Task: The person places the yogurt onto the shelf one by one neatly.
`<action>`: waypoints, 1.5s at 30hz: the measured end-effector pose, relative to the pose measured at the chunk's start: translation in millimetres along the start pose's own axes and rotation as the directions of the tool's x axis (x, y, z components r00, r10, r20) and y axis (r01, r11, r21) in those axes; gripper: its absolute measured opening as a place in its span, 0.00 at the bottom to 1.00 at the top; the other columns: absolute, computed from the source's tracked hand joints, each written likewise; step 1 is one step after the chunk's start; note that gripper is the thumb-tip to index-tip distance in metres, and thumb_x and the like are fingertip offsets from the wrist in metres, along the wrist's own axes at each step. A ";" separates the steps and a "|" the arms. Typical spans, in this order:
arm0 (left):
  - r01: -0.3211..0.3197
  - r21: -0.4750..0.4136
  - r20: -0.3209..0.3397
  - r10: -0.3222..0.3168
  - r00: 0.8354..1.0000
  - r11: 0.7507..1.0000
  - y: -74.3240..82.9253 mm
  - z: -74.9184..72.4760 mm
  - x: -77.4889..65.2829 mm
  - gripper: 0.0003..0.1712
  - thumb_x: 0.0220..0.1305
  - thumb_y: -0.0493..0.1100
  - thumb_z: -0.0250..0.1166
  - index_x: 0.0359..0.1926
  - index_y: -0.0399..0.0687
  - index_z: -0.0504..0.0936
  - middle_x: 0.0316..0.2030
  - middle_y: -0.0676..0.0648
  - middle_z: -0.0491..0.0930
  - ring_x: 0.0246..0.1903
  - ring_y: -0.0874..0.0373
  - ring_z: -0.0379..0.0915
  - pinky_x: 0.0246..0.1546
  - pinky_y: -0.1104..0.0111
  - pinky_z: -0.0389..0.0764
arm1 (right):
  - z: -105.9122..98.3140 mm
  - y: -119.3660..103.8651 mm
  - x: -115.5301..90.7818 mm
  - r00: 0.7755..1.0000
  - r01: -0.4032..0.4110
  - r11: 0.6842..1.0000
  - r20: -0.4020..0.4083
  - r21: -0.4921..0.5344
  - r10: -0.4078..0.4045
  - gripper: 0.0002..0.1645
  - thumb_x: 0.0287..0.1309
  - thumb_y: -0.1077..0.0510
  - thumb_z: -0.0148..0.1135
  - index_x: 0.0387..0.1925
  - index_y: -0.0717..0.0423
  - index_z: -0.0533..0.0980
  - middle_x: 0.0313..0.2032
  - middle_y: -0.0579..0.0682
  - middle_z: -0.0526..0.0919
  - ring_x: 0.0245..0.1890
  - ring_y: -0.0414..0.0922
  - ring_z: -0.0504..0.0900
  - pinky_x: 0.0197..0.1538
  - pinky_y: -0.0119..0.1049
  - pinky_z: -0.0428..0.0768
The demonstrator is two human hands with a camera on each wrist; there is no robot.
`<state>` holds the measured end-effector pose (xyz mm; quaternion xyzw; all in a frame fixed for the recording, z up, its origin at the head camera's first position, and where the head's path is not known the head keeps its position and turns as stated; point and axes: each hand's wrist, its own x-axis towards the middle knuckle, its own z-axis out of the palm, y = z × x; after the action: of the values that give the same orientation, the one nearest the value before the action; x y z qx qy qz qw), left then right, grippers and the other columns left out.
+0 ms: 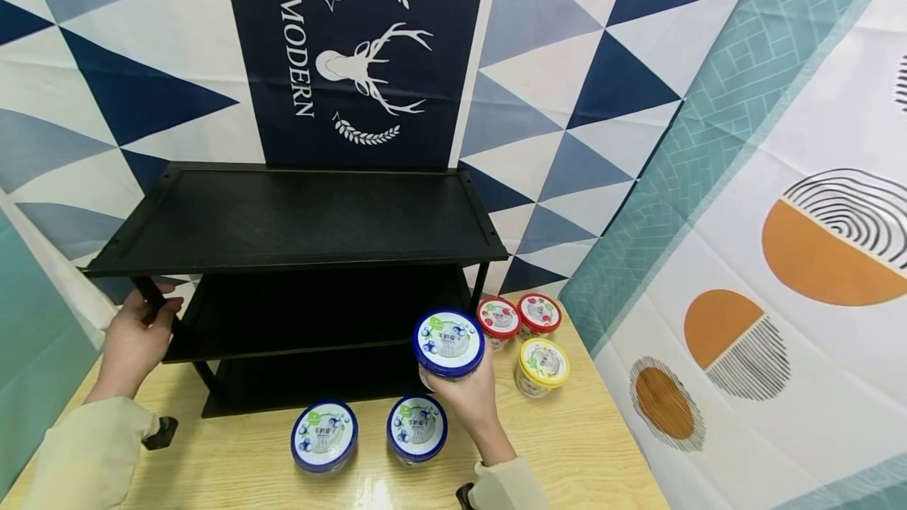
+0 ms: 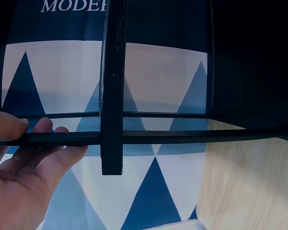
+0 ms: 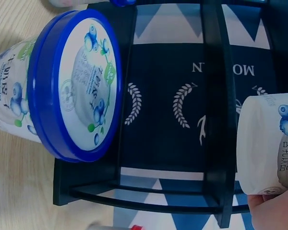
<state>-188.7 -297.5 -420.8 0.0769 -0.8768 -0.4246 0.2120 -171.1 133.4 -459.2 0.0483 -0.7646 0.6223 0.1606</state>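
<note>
A black tiered shelf (image 1: pixel 319 219) stands on the table. My left hand (image 1: pixel 135 345) grips a bar at its left side; in the left wrist view, thumb and fingers wrap around the thin side rail (image 2: pixel 62 139). In my right hand (image 1: pixel 469 400) is a blue-lidded cup (image 1: pixel 449 343) with blueberry pictures, held up off the table before the shelf's right front. The right wrist view shows this cup's white side (image 3: pixel 269 139), with only part of the hand visible. Two similar blue-lidded cups, one left (image 1: pixel 323 435) and one right (image 1: pixel 416 429), sit on the table before the shelf.
Right of the shelf stand two red-lidded cups, one nearer (image 1: pixel 499 316) and one farther (image 1: pixel 540 313), and a yellow-lidded cup (image 1: pixel 542 363). The wooden table (image 1: pixel 581 447) meets a patterned wall cloth (image 1: pixel 553 101) behind and on the right.
</note>
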 end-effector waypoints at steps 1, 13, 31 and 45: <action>0.000 -0.002 -0.001 0.000 1.000 1.000 -0.1 -0.1 0.0 0.17 0.70 0.43 0.48 0.53 0.34 0.68 0.31 0.83 0.60 0.32 0.92 0.56 0.25 0.85 0.67 | 0.4 -1.0 0.2 1.000 0.004 1.000 0.003 0.003 -0.004 0.55 0.35 0.62 0.78 0.64 0.57 0.55 0.57 0.55 0.70 0.59 0.51 0.70 0.64 0.51 0.64; 0.009 0.009 -0.010 -0.009 1.000 1.000 -0.9 0.8 1.3 0.17 0.70 0.43 0.49 0.53 0.35 0.68 0.31 0.81 0.61 0.31 0.92 0.56 0.25 0.86 0.67 | 5.8 -9.5 2.3 1.000 0.009 0.999 -0.002 0.033 -0.009 0.56 0.35 0.62 0.78 0.65 0.56 0.55 0.57 0.54 0.70 0.59 0.49 0.70 0.65 0.50 0.62; 0.015 -0.007 -0.009 -0.015 1.000 1.000 -1.7 1.1 0.8 0.15 0.70 0.43 0.49 0.51 0.36 0.69 0.31 0.82 0.62 0.31 0.91 0.57 0.25 0.85 0.67 | 17.3 -19.1 10.3 1.000 -0.001 1.000 0.016 0.019 0.000 0.54 0.34 0.60 0.79 0.62 0.53 0.58 0.56 0.52 0.72 0.58 0.48 0.71 0.64 0.48 0.63; 0.025 0.012 0.000 -0.025 1.000 1.000 -1.8 1.3 1.0 0.18 0.70 0.43 0.48 0.54 0.35 0.68 0.32 0.79 0.63 0.31 0.91 0.56 0.25 0.85 0.67 | 35.1 -26.6 17.2 0.998 0.026 0.998 0.057 0.051 -0.029 0.55 0.34 0.58 0.79 0.63 0.52 0.57 0.56 0.51 0.71 0.57 0.46 0.71 0.64 0.47 0.65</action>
<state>-190.2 -298.0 -422.6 0.0891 -0.8783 -0.4221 0.2063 -186.7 95.8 -435.1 0.0807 -0.7523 0.6374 0.1459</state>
